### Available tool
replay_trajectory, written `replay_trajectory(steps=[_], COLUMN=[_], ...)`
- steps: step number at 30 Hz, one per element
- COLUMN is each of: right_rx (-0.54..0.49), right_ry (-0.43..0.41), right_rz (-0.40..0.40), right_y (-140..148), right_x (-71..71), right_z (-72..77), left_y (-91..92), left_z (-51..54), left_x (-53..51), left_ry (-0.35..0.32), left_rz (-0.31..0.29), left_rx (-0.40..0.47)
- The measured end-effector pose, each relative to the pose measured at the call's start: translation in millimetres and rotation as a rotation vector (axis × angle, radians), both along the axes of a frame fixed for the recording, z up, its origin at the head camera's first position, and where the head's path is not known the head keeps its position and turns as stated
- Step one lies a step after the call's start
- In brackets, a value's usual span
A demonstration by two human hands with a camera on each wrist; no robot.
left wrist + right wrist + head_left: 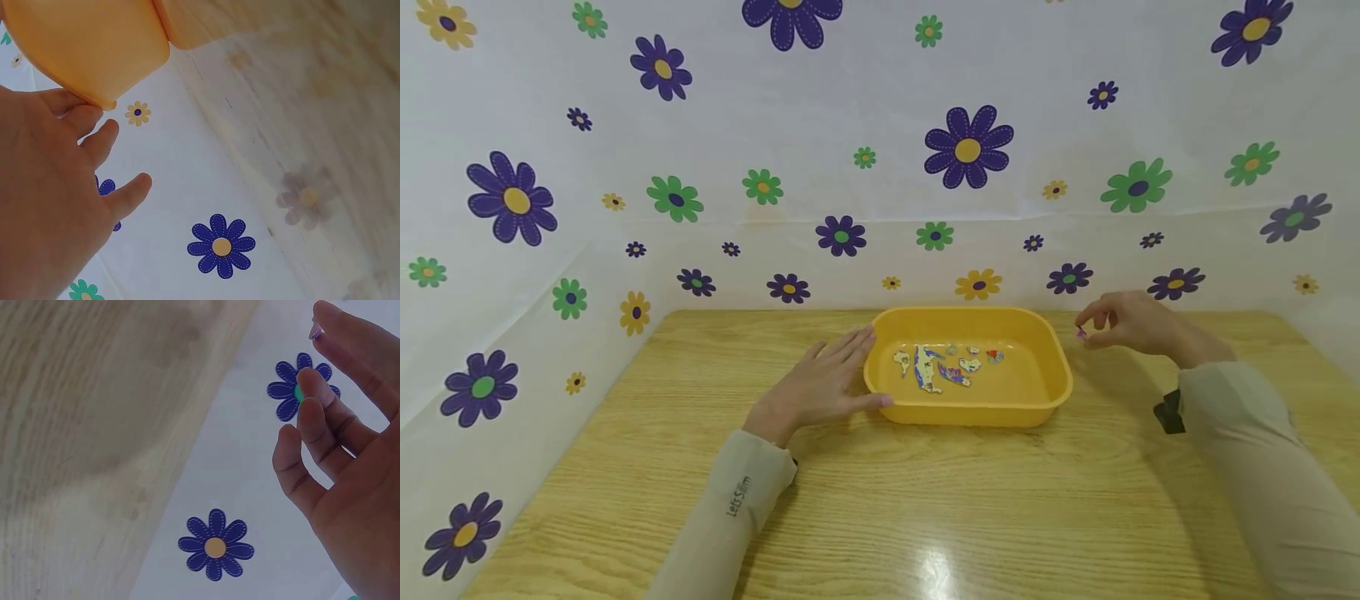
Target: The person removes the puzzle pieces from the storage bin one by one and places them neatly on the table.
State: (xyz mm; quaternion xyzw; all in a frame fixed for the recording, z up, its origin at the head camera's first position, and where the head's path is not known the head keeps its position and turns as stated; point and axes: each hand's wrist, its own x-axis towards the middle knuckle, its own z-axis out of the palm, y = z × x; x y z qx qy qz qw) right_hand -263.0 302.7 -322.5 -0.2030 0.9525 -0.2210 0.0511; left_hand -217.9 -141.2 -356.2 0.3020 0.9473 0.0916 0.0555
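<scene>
A yellow tray [970,417] stands on the table with several small printed pieces [927,369] lying flat on its floor. My left hand [820,387] rests against the tray's left rim, its fingers extended and thumb on the near corner; the left wrist view shows this hand [56,162] touching the tray edge [94,56]. Right of the tray, above the table, my right hand [1138,325] pinches a tiny purple piece [1081,332] between thumb and finger. In the right wrist view the hand [356,437] holds the tiny piece [315,329] at its fingertips.
The wooden table [880,517] extends around the tray. Behind and to the left hangs a white cloth [880,100] printed with purple, green and yellow flowers. A black object [1169,412] shows at the right sleeve cuff.
</scene>
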Motion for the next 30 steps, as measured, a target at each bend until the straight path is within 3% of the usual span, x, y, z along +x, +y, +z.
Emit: replay_trajectory(steps=[8, 18, 23, 30], right_rx=[0.055, 0.104, 0.1, 0.105], right_ry=[0.007, -0.044, -0.026, 0.047], right_rz=[0.012, 0.022, 0.029, 0.046], right_y=[10.6, 16.2, 17.1, 14.0], right_x=[-1.3, -2.3, -1.4, -4.0], right_z=[-16.3, -31.5, -30.2, -13.8], left_y=[6.8, 6.9, 6.3, 4.0], left_z=[3.4, 0.1, -0.1, 2.7], left_x=[2.7, 0.3, 1.0, 3.2], left_ry=[0.048, 0.049, 0.033, 0.043], left_rz=[-0.051, -0.052, -0.054, -0.053], left_rx=[-0.048, -0.042, -0.023, 0.006])
